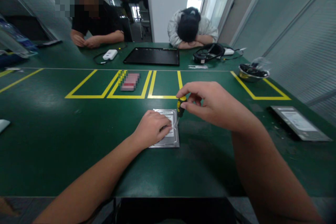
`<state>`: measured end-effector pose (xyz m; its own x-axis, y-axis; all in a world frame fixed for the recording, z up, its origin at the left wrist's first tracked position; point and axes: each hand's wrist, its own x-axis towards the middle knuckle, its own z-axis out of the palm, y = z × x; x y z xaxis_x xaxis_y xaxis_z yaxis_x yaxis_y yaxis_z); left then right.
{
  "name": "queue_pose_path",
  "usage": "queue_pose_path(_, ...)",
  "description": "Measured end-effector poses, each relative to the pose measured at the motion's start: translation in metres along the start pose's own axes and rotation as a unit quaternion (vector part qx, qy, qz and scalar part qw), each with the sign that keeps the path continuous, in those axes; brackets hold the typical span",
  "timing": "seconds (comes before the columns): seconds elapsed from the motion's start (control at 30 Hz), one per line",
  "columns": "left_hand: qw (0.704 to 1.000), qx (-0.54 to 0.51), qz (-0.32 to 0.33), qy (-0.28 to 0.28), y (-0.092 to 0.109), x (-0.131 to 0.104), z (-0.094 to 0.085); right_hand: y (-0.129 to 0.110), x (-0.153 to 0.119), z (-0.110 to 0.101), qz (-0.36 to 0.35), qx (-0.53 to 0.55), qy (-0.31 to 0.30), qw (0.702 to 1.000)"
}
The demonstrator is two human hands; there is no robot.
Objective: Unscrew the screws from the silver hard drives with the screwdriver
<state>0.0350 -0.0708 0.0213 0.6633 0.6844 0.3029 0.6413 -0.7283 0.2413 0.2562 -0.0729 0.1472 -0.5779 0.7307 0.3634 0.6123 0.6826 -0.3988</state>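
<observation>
A silver hard drive (172, 141) with a white label lies flat on the green table in front of me. My left hand (152, 126) rests over its left half with bent fingers, holding it down and covering part of the label. My right hand (203, 103) pinches a small yellow-and-black screwdriver (180, 106) between thumb and fingers near the top of the handle. The screwdriver stands nearly upright, its thin shaft reaching down to the drive's right edge. Whether the tip sits in a screw is too small to tell.
To the right lies another drive-like metal unit (299, 122); behind it is a metal bowl (253, 73) with dark items. Farther back are a black flat panel (152, 56), coiled black cables (210, 53) and a white device (110, 54). Two people sit across the table.
</observation>
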Motion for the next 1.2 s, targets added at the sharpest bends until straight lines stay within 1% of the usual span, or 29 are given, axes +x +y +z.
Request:
queue_pose_path(0.2,1.000,0.001,0.000,0.000,0.002,0.001,0.000,-0.001,0.002,0.002,-0.005,-0.010,-0.002,1.000)
queue_pose_path(0.4,1.000,-0.003,0.000,0.000,0.001,0.000,-0.001,0.002,0.002,0.000,-0.013,-0.018,0.000,1.000)
queue_pose_path(0.53,1.000,-0.003,-0.003,-0.002,0.001,0.000,-0.001,0.002,0.001,-0.004,-0.026,-0.025,-0.013,0.999)
queue_pose_path(0.7,1.000,-0.004,-0.003,-0.003,0.000,-0.001,0.000,0.000,-0.003,-0.008,-0.026,-0.046,-0.030,0.998)
queue_pose_path(0.97,1.000,0.006,-0.004,-0.006,0.001,0.000,0.001,0.002,0.004,0.002,-0.032,-0.085,0.012,0.996)
queue_pose_path(1.2,1.000,0.005,-0.002,-0.009,0.001,0.000,0.000,0.000,0.001,-0.002,-0.033,-0.072,-0.005,0.997)
